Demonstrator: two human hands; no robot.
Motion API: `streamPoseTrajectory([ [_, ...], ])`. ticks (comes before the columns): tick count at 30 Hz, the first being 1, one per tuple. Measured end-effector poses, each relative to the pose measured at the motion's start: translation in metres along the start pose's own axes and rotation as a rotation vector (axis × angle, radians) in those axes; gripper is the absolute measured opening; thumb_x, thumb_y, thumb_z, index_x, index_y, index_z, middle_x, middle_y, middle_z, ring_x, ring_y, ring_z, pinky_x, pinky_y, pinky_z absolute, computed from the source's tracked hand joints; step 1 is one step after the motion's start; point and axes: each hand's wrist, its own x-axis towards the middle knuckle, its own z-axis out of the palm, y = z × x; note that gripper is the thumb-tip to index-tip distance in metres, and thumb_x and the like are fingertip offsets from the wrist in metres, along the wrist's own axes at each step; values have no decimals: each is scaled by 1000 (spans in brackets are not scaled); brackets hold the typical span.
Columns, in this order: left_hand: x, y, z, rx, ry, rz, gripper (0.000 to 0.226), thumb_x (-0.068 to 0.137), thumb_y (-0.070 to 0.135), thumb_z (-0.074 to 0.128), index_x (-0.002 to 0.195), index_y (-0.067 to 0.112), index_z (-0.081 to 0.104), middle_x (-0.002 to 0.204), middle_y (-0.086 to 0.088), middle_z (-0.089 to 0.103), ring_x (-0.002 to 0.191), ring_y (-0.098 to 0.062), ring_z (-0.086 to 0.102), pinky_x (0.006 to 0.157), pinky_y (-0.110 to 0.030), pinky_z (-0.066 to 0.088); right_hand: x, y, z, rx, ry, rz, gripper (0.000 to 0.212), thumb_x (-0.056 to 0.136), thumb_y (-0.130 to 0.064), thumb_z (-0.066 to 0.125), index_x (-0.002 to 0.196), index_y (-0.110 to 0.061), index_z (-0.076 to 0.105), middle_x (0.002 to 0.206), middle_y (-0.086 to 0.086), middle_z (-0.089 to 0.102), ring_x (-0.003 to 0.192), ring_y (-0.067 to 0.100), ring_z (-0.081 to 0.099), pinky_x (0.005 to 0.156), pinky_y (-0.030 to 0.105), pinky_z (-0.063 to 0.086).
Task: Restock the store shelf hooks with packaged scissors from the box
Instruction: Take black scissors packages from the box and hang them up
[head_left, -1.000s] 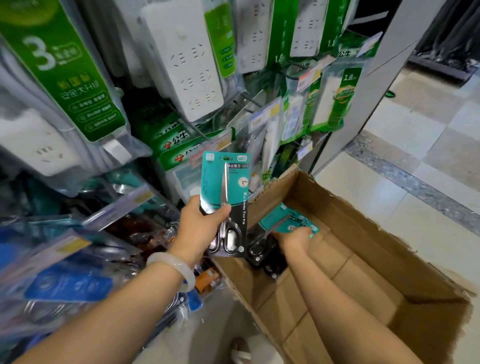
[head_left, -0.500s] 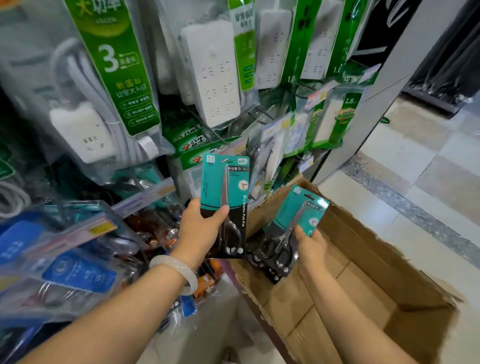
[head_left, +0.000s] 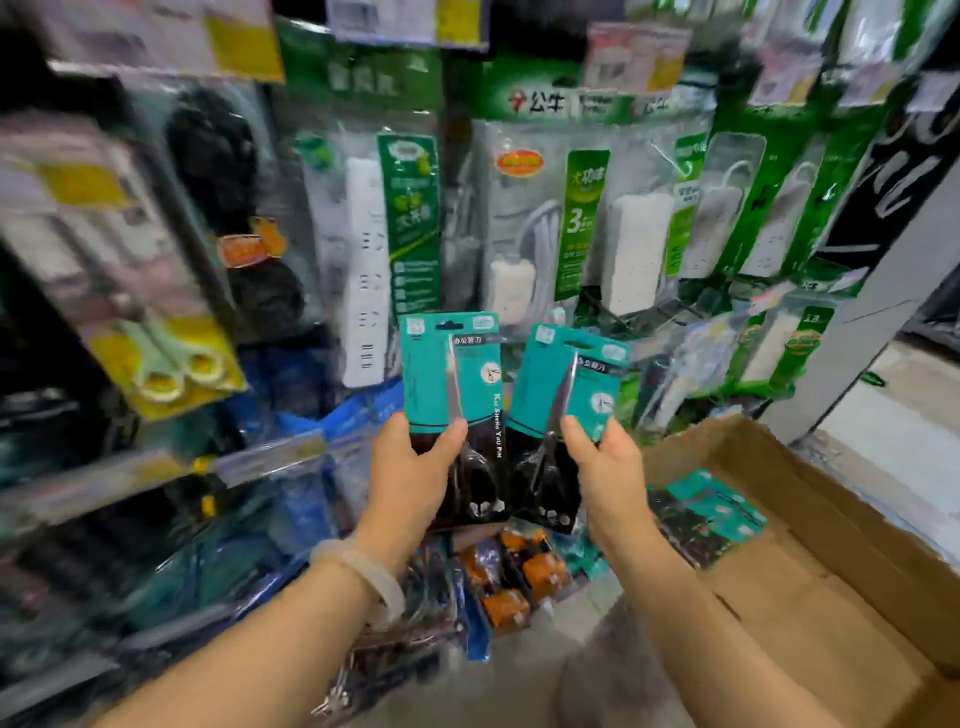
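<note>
Head view: both hands up in front of the shelf display, each w/ one scissors pack. Left hand (head_left: 415, 467) grips the left scissors pack (head_left: 451, 384) at its lower half, thumb across the front of the card; grip closed on it, pack upright. Right hand (head_left: 605, 462) pinches the right scissors pack (head_left: 566, 395) the same way, thumb on the front, pack tilted a bit to the right. The two packs sit just beside each other, lower corners nearly touching.

More teal packs (head_left: 711, 509) lie in the cardboard box (head_left: 831, 519) at lower right. Behind hang power strip packs (head_left: 613, 228); the target hook isn't clear, view is blurred.

Handling, as a guess: packs look light, card backing stiff but bendable, plastic front prob. slick. Weight sits low at the handles, so a low hold is steady; the hang slot at the top edge must stay free to thread onto a hook. Blade tips covered, low risk.
</note>
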Motion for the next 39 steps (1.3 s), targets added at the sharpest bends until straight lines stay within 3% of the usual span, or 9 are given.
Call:
streamPoseTrajectory([
  [2,-11,0,-57,4,67,13,19,86,16,66,103,9,63,95,2,68,87,-12,64,77,-25,47,-31,-10,46,10,-115,-12,20,93,-3,50,95,-19,62,97,-5,68,85,5,65,81,24,51],
  [6,-34,4,-163,24,207,67,14,86,17,65,99,15,61,90,9,66,82,0,61,69,-15,47,-82,-19,135,27,-303,-16,18,94,-7,51,108,-8,61,109,4,67,100,19,63,93,34,48],
  [12,-67,10,-271,61,437,62,11,87,19,65,84,26,56,83,10,63,77,-6,59,63,-18,43,-132,-34,237,-38,-553,-146,19,94,-4,48,110,-8,58,99,-3,62,84,-3,58,71,5,44],
  [17,-78,19,-316,16,563,42,11,88,18,63,96,18,55,85,14,59,77,1,56,63,-18,42,-149,-50,290,-59,-727,-141,22,97,-11,46,115,-18,56,108,-8,62,97,6,58,78,6,46],
  [21,-79,26,-334,-9,625,49,9,88,18,62,87,23,54,86,10,60,78,-4,57,63,-21,44,-139,-76,323,-78,-730,-151,20,98,-15,45,114,-14,57,117,3,63,100,14,57,83,17,46],
  [25,-77,32,-339,-2,654,50,9,88,18,62,92,20,54,87,9,59,78,-3,56,60,-21,43,-130,-103,340,-101,-777,-268,25,98,-16,44,118,-11,56,105,-6,59,97,8,55,64,-2,39],
  [29,-69,32,-339,3,661,66,12,88,17,63,97,18,54,88,12,59,79,1,55,62,-20,42,-122,-113,355,-20,-716,-263,19,97,-13,45,107,-10,60,100,-1,63,95,13,59,75,16,46],
  [35,-62,25,-337,-4,628,80,14,87,15,63,99,17,56,92,14,61,85,2,57,66,-16,43,-118,-101,357,-45,-726,-243,14,97,-14,43,98,-14,57,97,0,62,90,12,56,74,17,44],
  [39,-56,22,-338,-19,628,73,16,88,15,63,102,15,56,94,14,61,87,-3,58,74,-24,44,-108,-101,373,-115,-618,-214,17,96,-16,45,99,-6,58,105,13,65,91,22,58,77,30,46],
])
